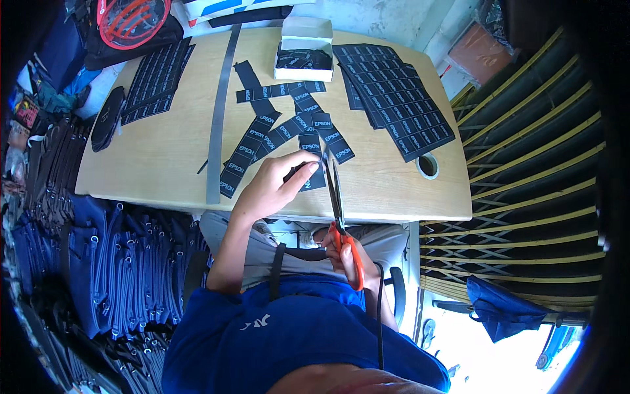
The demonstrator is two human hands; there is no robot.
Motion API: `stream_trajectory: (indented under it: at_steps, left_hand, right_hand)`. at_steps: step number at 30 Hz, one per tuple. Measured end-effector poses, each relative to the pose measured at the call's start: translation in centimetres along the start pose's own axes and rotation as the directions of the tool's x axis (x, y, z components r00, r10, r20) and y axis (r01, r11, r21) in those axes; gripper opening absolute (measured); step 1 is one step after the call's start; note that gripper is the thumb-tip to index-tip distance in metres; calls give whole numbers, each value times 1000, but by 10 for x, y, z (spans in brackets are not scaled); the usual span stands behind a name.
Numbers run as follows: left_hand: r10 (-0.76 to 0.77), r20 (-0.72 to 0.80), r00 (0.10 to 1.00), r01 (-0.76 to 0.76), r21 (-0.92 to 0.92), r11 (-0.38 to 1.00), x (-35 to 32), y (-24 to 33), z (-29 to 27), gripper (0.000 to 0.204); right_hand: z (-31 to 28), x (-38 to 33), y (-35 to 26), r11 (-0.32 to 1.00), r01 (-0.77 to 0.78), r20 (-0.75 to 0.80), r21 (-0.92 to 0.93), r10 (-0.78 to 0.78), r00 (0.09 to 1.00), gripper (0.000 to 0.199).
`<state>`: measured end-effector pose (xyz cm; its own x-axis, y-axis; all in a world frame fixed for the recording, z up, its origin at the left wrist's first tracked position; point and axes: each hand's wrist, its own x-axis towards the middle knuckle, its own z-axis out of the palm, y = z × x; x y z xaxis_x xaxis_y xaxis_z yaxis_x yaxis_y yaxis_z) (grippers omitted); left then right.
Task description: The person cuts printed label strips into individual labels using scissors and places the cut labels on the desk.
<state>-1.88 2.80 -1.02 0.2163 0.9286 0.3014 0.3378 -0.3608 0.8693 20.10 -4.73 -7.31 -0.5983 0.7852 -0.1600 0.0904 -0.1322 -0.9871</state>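
My left hand (268,185) is over the front of the table, thumb and fingertips pinched on a black label strip (315,181) with pale print. Much of that strip is hidden by the fingers. In my right hand (352,255) is a pair of scissors (336,197) with orange handles, held below the table's front edge. Their blades point away from me, slightly apart, with the tips close to my left fingertips. Just beyond lie several cut strips of black labels (252,146), overlapping at angles, and a small single label (321,121).
On the wooden table (387,190) are an open white box (305,71) of black pieces, stacked label sheets (397,98), another sheet stack (157,79), a long grey strip (223,118) and a black pouch (107,119). Blue straps (138,269) hang left; a folding gate (531,177) stands right.
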Motion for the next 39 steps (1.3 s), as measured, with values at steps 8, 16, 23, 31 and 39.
stream_trajectory:
  at_steps: [8,16,23,31,39]
  left_hand:
    - [-7,2,1000,7,-30,1000,-3,4,-1,19]
    - [-40,100,994,38,18,999,-2,9,-3,21]
    - [-70,202,977,77,-26,997,-4,19,-4,22]
    - [18,199,980,-11,-34,999,-4,20,-2,15]
    - [10,245,969,2,-48,999,-3,20,-3,13]
  right_hand:
    - [-1,-8,0,987,-26,53,159,18,998,78]
    - [-2,-15,-5,992,0,59,127,-8,998,79]
    - [-3,-13,-7,993,51,47,104,-56,997,76]
    - [-8,-17,-7,997,38,99,71,-45,994,69]
    - [-10,-16,-12,987,23,135,157,-45,990,63]
